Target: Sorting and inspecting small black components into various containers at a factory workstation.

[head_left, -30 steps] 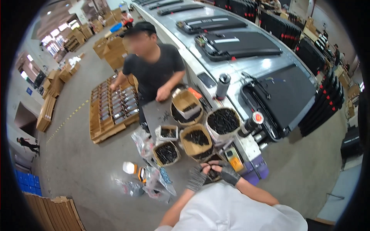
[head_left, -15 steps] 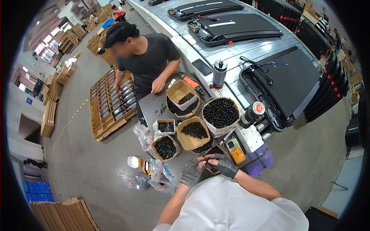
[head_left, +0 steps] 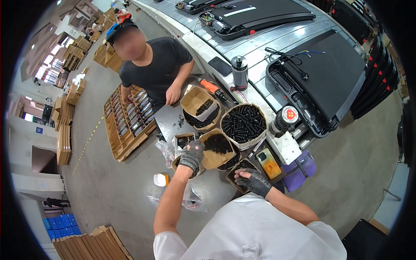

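Observation:
My left hand (head_left: 192, 155), in a grey fingerless glove, reaches forward over the small white box (head_left: 177, 146) of small black parts. Its fingertips point down and are partly hidden, so their grip does not show. Beside it stands a brown carton (head_left: 211, 159) with small black parts inside. My right hand (head_left: 255, 181), gloved the same way, hovers over a small open box (head_left: 231, 176) near my body. Its thumb and fingers are pressed together; what they hold, if anything, is too small to make out.
A large container of black cylindrical parts (head_left: 243, 125), an orange-and-black power tool (head_left: 210, 86) and a phone in a yellow case (head_left: 268, 164) are close by. Black machine panels (head_left: 320, 82) lie on the roller line. Opposite, a co-worker (head_left: 151, 65) reaches into a divided carton (head_left: 119, 149).
My hands have parted: the left has moved forward and left to the white box, while the right stays over the small near box. The co-worker's head has lifted and turned.

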Tool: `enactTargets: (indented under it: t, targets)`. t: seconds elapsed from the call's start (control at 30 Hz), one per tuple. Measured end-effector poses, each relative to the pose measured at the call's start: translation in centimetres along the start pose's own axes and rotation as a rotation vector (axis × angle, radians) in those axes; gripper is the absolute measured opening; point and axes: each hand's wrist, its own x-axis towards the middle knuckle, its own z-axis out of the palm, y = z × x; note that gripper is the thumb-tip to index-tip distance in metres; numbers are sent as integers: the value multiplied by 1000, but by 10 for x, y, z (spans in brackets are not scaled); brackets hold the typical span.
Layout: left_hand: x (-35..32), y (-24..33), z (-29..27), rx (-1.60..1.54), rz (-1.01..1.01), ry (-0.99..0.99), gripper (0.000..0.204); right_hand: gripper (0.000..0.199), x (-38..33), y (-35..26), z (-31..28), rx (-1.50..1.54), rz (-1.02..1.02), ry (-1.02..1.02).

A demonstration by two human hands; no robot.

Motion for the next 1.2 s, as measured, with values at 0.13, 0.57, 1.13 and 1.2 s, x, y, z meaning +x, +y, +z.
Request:
enactTargets:
  t: [0.13,0.57,1.13,1.2]
  targets:
    - [3,-12,34,82,84,-98,13,34,-3,-2,-6,5,-94,-20]
    - [36,7,44,326,-56,-328,21,21,0,1,-11,76,-52,37]
    - [26,13,51,194,-153,-23,17,22,-13,4,5,-48,-66,44]
    - [21,13,57,217,-160,29,17,22,-11,4,5,-67,-67,25]
